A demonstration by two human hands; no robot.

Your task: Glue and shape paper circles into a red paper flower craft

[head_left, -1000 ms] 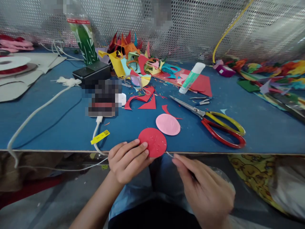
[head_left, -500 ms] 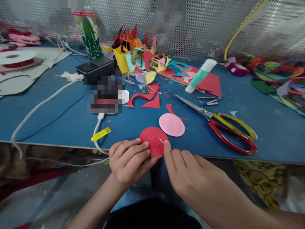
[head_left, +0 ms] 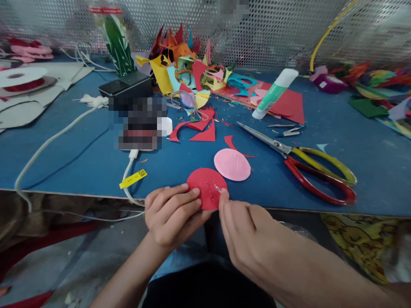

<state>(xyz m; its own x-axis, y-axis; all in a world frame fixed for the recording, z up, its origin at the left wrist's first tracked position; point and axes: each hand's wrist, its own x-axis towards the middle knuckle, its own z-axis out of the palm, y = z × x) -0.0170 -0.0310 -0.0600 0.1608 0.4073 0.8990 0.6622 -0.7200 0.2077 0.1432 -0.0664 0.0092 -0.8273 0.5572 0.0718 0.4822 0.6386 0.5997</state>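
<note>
At the near edge of the bench [head_left: 64,171], the left hand [head_left: 170,216] pinches a red disc [head_left: 205,186] between thumb below and fingers [head_left: 189,193] on top; the disc overhangs the bench edge toward the person. Right hand [head_left: 244,226] closed at the disc's right rim — fingertips [head_left: 224,197] pressed together on a thin pale bit [head_left: 217,188], too small to identify. Fingertips touch the disc.

Just beyond the red disc, slightly right: a pink disc [head_left: 232,164], flat on the blue bench top, apart from the red one. Further right, scissors [head_left: 302,158] lie flat with red and yellow handles, blades shut, tips pointing left and away. Small metal clips [head_left: 287,130] beyond the blades.

Behind the pink disc: red paper offcuts [head_left: 199,128], curved and triangular. A glue stick [head_left: 272,94] lies tilted on a red sheet [head_left: 292,107]. Back centre — a heap of cut coloured paper [head_left: 183,72] against the perforated mesh wall [head_left: 272,34].

Left side: a white cable [head_left: 51,137] runs across the bench and over the edge; a yellow tag [head_left: 133,179] sits on a second cable near the left hand. A black box [head_left: 125,85] stands by a green-printed bottle [head_left: 114,42]. Far left, a ribbon spool [head_left: 19,79] on pale card.

More coloured paper [head_left: 379,90] lies at far right.
</note>
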